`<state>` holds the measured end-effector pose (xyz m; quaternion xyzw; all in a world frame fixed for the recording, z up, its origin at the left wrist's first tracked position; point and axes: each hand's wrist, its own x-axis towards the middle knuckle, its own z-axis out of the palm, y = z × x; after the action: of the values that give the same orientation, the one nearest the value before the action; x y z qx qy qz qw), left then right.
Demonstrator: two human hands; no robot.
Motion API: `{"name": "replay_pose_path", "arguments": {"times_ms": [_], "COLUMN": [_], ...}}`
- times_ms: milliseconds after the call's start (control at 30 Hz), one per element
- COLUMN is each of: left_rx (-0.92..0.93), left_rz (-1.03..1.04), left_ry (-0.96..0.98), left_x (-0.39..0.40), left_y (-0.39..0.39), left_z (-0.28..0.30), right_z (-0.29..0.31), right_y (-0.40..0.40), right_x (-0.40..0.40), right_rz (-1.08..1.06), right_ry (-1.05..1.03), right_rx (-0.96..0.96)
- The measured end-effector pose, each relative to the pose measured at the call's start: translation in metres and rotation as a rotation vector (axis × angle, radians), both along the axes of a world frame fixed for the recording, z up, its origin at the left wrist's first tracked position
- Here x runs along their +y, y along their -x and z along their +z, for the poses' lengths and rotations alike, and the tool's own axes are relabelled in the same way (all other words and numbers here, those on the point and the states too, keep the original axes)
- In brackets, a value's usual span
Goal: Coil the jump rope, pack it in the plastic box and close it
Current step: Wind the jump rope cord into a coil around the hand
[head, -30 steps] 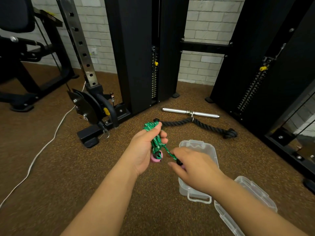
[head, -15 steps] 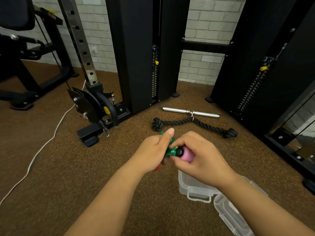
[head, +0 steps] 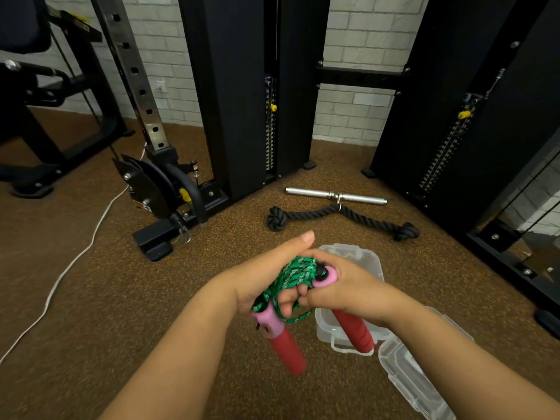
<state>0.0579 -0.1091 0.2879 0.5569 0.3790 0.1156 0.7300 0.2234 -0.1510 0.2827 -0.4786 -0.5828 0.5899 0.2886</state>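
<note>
The jump rope is a green patterned cord bunched into a coil, with two pink-and-red handles. My left hand is closed around the coil, and one handle hangs down below it. My right hand grips the other handle near its pink end, pressed against the coil. Both hands hover just left of and above the clear plastic box, which sits open on the floor. Its clear lid lies at the box's near right side, partly hidden by my right forearm.
A black knotted rope attachment and a chrome bar lie on the brown floor beyond the box. Black weight-machine columns stand behind and at right. A pulley base and a white cable are at left.
My hands came together over the box. The right hand took the second handle and brought it against the coil; both handles now hang down in view.
</note>
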Motion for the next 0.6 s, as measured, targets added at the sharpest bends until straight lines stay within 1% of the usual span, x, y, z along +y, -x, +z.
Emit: {"name": "replay_pose_path", "arguments": {"times_ms": [33, 100, 167, 233, 300, 400, 467, 533, 600], "left_rx": [-0.06, -0.113, -0.107, -0.068, -0.042, -0.032, -0.034, -0.004, 0.023], "left_rz": [-0.018, -0.11, -0.168, -0.149, -0.137, -0.055, 0.043, 0.115, 0.197], "left_ry": [0.035, 0.02, 0.007, 0.026, 0.009, -0.026, -0.049, -0.121, -0.187], "left_x": [0.001, 0.002, 0.003, 0.002, 0.002, 0.008, 0.011, 0.009, 0.008], "left_y": [0.002, 0.008, 0.012, 0.012, 0.01, 0.008, 0.007, 0.004, -0.002], "left_z": [-0.001, -0.003, -0.004, -0.006, -0.01, -0.017, -0.019, -0.018, -0.019], "right_z": [0.001, 0.001, 0.0, -0.002, -0.005, -0.01, -0.012, -0.014, -0.018], "right_y": [-0.001, -0.003, -0.003, -0.004, -0.005, -0.009, -0.009, -0.009, -0.009], "right_x": [0.0, -0.001, -0.002, -0.002, -0.002, 0.0, 0.001, 0.002, 0.005], "right_rz": [-0.009, -0.032, -0.054, -0.077, -0.107, -0.178, -0.234, -0.269, -0.313], "right_ry": [0.009, -0.011, -0.041, -0.075, -0.128, -0.182, -0.194, -0.189, -0.145], "right_rx": [-0.009, -0.049, -0.082, -0.131, -0.234, -0.323, -0.327, -0.337, -0.294]}}
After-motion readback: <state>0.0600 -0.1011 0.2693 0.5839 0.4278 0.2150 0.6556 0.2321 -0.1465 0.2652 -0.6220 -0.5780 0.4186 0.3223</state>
